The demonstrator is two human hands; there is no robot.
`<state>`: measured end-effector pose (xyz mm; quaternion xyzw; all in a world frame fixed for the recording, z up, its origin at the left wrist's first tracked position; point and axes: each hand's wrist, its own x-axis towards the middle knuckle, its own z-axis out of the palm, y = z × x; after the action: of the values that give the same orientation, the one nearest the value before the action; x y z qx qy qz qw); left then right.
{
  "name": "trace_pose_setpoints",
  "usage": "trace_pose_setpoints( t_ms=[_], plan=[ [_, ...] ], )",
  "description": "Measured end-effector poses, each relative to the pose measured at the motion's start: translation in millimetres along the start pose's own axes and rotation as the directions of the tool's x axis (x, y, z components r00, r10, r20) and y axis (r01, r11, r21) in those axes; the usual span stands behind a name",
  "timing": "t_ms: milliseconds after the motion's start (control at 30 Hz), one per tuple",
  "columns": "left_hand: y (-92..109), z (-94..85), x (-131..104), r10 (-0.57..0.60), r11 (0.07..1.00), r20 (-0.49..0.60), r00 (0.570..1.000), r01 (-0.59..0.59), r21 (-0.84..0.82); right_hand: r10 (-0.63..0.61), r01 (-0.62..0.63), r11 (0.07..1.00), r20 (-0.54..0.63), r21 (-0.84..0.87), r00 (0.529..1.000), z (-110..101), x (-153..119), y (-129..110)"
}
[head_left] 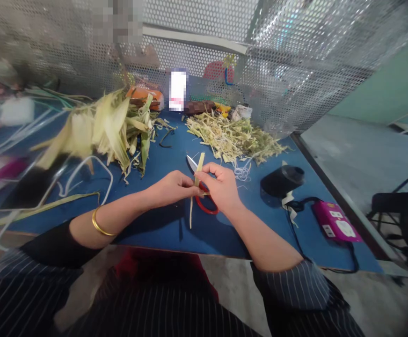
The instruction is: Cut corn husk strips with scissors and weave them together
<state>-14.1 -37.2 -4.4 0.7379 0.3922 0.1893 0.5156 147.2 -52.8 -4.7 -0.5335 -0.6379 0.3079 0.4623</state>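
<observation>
Over the middle of the blue table, my left hand (pixel 174 188) and my right hand (pixel 221 184) meet fingertip to fingertip. Pinched between them is a pale green strip of corn husk (pixel 200 164); one end points up, and a thin tail hangs down below the left fingers. Scissors with red handles (pixel 208 206) lie on the table just beneath, their blades pointing away to the upper left. My hands partly cover the scissors. A tangle of white thread (pixel 242 171) lies right of my right hand.
Corn husks (pixel 109 126) are heaped at the left, beside a dark phone (pixel 33 181) and white cable. Husk scraps (pixel 228 138) spread at the back right. A black cylinder (pixel 281 181) and a magenta box (pixel 335 221) with a cord stand right. A perforated screen (pixel 197 56) closes the back.
</observation>
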Motion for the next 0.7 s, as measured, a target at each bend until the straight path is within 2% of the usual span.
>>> trace_pose_setpoints(
  t_ms=[100, 200, 367, 500, 567, 633, 700],
  plan=[
    [0, 2.7, -1, 0.016, 0.999, 0.029, 0.999, -0.018, 0.045, -0.040, 0.038, 0.999, -0.048, -0.037, 0.998, 3, -1, 0],
    [0, 6.0, -1, 0.009, 1.000, 0.030, 1.000, -0.010, 0.028, -0.074, 0.073, 0.996, -0.023, -0.046, 0.997, 0, 1, 2],
    [2, 0.0, 1, -0.071, 0.982, -0.101, 0.992, 0.051, -0.184, -0.117, 0.120, 0.988, 0.032, -0.102, 0.993, -19, 13, 5],
    [2, -12.4, 1, -0.092, 0.939, -0.174, 0.980, 0.027, -0.343, -0.002, 0.037, 0.988, 0.227, -0.152, 0.974, -31, 17, 3],
    [0, -16.5, 1, -0.089, 0.924, -0.183, 0.979, 0.013, -0.383, 0.044, 0.002, 0.986, 0.267, -0.170, 0.963, -32, 16, 2],
    [-1, -18.1, 1, -0.078, 0.928, -0.181, 0.980, 0.006, -0.372, 0.030, 0.016, 0.979, 0.221, -0.205, 0.975, -29, 15, 2],
    [-3, -17.8, 1, -0.055, 0.941, -0.148, 0.988, 0.002, -0.339, -0.043, 0.083, 0.965, 0.161, -0.247, 0.986, -25, 15, 5]
  ],
)
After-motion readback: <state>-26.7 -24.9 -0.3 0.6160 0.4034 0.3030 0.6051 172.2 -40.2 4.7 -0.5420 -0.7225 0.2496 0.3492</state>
